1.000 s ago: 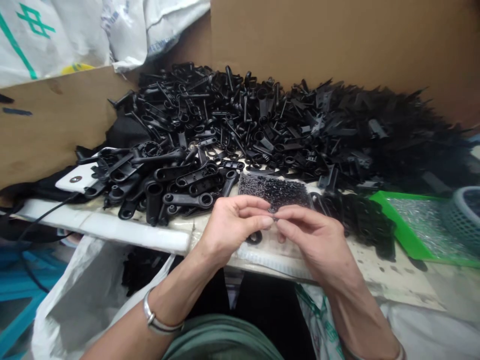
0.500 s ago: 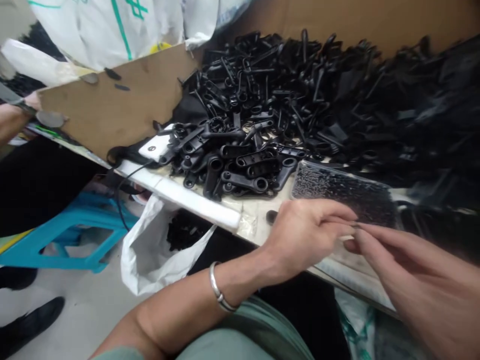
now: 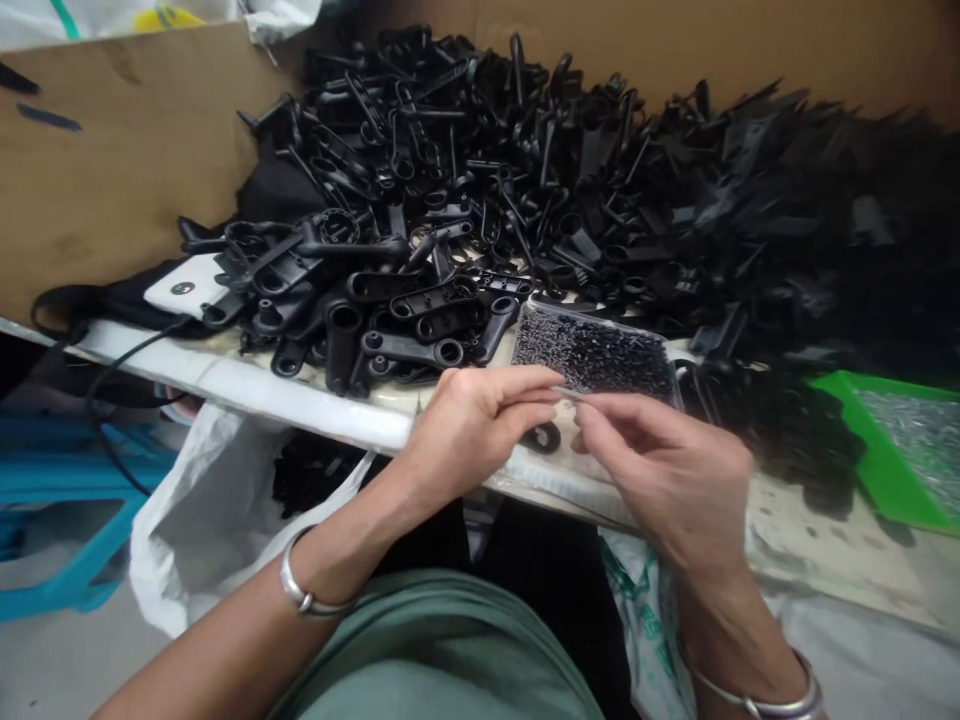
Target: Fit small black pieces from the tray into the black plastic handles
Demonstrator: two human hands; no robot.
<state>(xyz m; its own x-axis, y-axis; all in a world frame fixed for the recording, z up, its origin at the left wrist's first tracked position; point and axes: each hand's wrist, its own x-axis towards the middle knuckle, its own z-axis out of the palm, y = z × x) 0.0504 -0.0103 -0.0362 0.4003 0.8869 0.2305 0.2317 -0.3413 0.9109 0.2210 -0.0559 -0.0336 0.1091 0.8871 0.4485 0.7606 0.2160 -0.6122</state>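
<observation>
My left hand (image 3: 469, 425) and my right hand (image 3: 667, 465) meet fingertip to fingertip over the front of the table. Both are closed in a pinch on a small, thin piece between them, too small to make out. Under the fingers lies a black ring-shaped part (image 3: 541, 437). Just behind my hands stands a clear tray (image 3: 600, 350) of tiny dark pieces. To its left, a pile of black plastic arm-shaped parts (image 3: 409, 350) rests on the table.
A large heap of black parts (image 3: 585, 200) fills the back against cardboard (image 3: 675, 50). A green tray (image 3: 877, 460) of small clear pieces stands right. At left are a white device (image 3: 184, 287), its cable, a white bag (image 3: 187, 520) and a blue stool (image 3: 90, 575).
The view has swung to the right, bringing the green tray and my right wrist into sight. The other person's arm has left the view. My hands are still pinched together.
</observation>
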